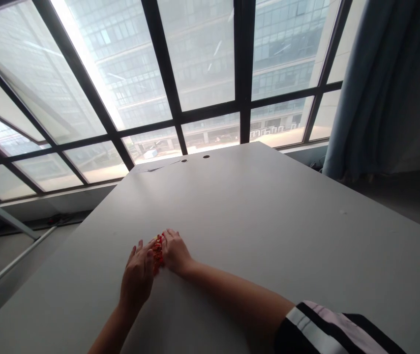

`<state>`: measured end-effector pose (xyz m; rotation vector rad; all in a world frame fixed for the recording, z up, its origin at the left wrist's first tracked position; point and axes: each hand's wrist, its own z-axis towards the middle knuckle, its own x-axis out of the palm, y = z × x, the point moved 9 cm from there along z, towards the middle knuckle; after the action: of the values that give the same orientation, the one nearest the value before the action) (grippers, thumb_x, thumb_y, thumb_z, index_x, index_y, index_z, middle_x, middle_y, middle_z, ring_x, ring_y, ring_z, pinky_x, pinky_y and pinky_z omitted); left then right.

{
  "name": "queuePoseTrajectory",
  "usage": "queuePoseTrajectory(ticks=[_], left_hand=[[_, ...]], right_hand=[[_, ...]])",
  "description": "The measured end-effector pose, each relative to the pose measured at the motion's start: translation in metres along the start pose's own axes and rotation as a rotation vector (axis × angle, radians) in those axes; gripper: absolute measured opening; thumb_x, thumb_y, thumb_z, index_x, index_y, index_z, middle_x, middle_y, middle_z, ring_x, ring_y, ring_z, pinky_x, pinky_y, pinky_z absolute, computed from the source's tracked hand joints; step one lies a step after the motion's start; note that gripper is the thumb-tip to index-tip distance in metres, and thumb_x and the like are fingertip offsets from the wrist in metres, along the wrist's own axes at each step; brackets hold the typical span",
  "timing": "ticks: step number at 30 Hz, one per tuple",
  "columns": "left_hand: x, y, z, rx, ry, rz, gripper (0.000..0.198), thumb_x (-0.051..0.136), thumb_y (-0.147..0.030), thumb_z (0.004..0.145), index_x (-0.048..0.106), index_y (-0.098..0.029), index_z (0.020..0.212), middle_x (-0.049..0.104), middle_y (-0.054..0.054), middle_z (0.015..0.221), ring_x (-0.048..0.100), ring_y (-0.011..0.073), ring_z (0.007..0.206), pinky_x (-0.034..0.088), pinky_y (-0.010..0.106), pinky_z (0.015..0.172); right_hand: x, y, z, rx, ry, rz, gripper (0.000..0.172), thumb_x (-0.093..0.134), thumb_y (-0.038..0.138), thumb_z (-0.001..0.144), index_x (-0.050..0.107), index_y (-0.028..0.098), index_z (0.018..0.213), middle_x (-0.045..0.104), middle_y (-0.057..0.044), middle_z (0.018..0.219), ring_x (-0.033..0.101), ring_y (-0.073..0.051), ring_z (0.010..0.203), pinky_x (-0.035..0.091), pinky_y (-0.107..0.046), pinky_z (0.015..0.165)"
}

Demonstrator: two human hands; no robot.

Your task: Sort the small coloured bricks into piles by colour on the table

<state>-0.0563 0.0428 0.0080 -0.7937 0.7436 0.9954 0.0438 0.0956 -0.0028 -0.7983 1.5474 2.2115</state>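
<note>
A small red beaded band with gold flecks [157, 253] lies on the pale grey table top [269, 211], upright in a narrow strip. My left hand [138, 275] presses against its left side with the fingers spread. From the other side, my right hand [175, 251] covers its upper right edge with curled fingers. The band sits squeezed between both hands, and its parts under the fingers are hidden. A black-and-white striped sleeve [328, 329] shows at the bottom right, near my right arm.
Two round holes [195, 158] pierce the far end of the table. Behind it stands a large dark-framed window [243, 64], with a blue-grey curtain [379, 93] to the right. A white metal bar [14, 265] runs low at the left, beside the table edge.
</note>
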Motion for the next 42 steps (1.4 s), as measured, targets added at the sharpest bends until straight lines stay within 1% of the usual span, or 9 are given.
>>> queuePoseTrajectory(ticks=[3, 6, 8, 11, 14, 18, 23, 29, 42], left_hand=[[0.005, -0.018, -0.002, -0.038, -0.011, 0.016, 0.050, 0.021, -0.034, 0.096, 0.058, -0.011, 0.121, 0.063, 0.013, 0.124, 0.048, 0.0283, 0.127, 0.037, 0.051, 0.107], [0.023, -0.064, -0.001, 0.061, 0.076, 0.053, 0.047, 0.025, -0.029, 0.096, 0.056, -0.009, 0.124, 0.059, 0.013, 0.129, 0.048, 0.0268, 0.127, 0.035, 0.049, 0.109], [0.040, -0.099, 0.002, 0.114, 0.168, 0.081, 0.046, 0.030, -0.028, 0.094, 0.051, -0.008, 0.129, 0.058, 0.014, 0.131, 0.047, 0.0282, 0.128, 0.037, 0.048, 0.108], [0.063, -0.144, 0.012, 0.185, 0.291, 0.087, 0.045, 0.032, -0.023, 0.093, 0.047, -0.008, 0.133, 0.052, 0.013, 0.136, 0.044, 0.0277, 0.130, 0.034, 0.045, 0.110], [0.085, -0.161, 0.028, 0.163, 0.389, 0.098, 0.046, 0.030, -0.019, 0.093, 0.045, -0.008, 0.135, 0.046, 0.014, 0.142, 0.037, 0.0272, 0.135, 0.029, 0.045, 0.113], [0.107, -0.154, 0.048, 0.096, 0.414, 0.119, 0.049, 0.028, -0.015, 0.091, 0.041, -0.002, 0.137, 0.041, 0.019, 0.144, 0.033, 0.0290, 0.137, 0.030, 0.045, 0.112], [0.126, -0.145, 0.055, 0.091, 0.445, 0.140, 0.054, 0.027, -0.019, 0.091, 0.033, 0.002, 0.141, 0.029, 0.020, 0.150, 0.023, 0.0322, 0.140, 0.026, 0.045, 0.113], [0.132, -0.145, 0.051, 0.105, 0.477, 0.149, 0.061, 0.029, -0.030, 0.092, 0.023, 0.001, 0.144, 0.015, 0.019, 0.154, 0.010, 0.0314, 0.143, 0.020, 0.045, 0.116], [0.134, -0.144, 0.048, 0.126, 0.486, 0.156, 0.063, 0.027, -0.033, 0.092, 0.020, -0.001, 0.146, 0.015, 0.018, 0.154, 0.009, 0.0310, 0.143, 0.018, 0.046, 0.116]], right_hand=[[-0.034, -0.018, -0.015, 0.025, -0.034, 0.020, 0.042, 0.033, 0.020, 0.094, 0.056, 0.005, 0.126, 0.053, -0.019, 0.133, 0.047, -0.023, 0.128, 0.034, -0.041, 0.109], [-0.080, -0.047, -0.043, 0.018, -0.030, 0.009, 0.042, 0.035, 0.024, 0.093, 0.059, 0.010, 0.124, 0.059, -0.014, 0.129, 0.052, -0.020, 0.123, 0.037, -0.038, 0.108], [-0.110, -0.070, -0.063, 0.008, -0.016, -0.027, 0.042, 0.037, 0.025, 0.092, 0.061, 0.010, 0.122, 0.058, -0.014, 0.129, 0.051, -0.022, 0.124, 0.036, -0.041, 0.109], [-0.150, -0.091, -0.083, -0.119, -0.065, -0.303, 0.045, 0.033, 0.025, 0.093, 0.057, 0.008, 0.126, 0.048, -0.017, 0.139, 0.041, -0.024, 0.132, 0.031, -0.045, 0.112], [-0.174, -0.115, -0.083, -0.123, -0.131, -0.538, 0.049, 0.028, 0.023, 0.093, 0.051, 0.002, 0.131, 0.045, -0.021, 0.140, 0.037, -0.025, 0.134, 0.028, -0.047, 0.113], [-0.169, -0.140, -0.070, -0.031, -0.053, -0.704, 0.052, 0.026, 0.024, 0.094, 0.046, -0.003, 0.134, 0.045, -0.022, 0.140, 0.039, -0.027, 0.133, 0.030, -0.045, 0.112], [-0.159, -0.149, -0.065, 0.055, -0.059, -0.780, 0.055, 0.022, 0.028, 0.095, 0.045, -0.003, 0.135, 0.043, -0.021, 0.141, 0.036, -0.027, 0.135, 0.027, -0.043, 0.114], [-0.153, -0.153, -0.068, 0.072, -0.038, -0.784, 0.055, 0.023, 0.026, 0.094, 0.043, -0.003, 0.136, 0.040, -0.021, 0.143, 0.036, -0.025, 0.135, 0.026, -0.040, 0.114], [-0.152, -0.164, -0.069, 0.166, 0.029, -0.741, 0.061, 0.023, 0.034, 0.092, 0.033, 0.002, 0.143, 0.029, -0.014, 0.150, 0.026, -0.024, 0.140, 0.020, -0.040, 0.116]])
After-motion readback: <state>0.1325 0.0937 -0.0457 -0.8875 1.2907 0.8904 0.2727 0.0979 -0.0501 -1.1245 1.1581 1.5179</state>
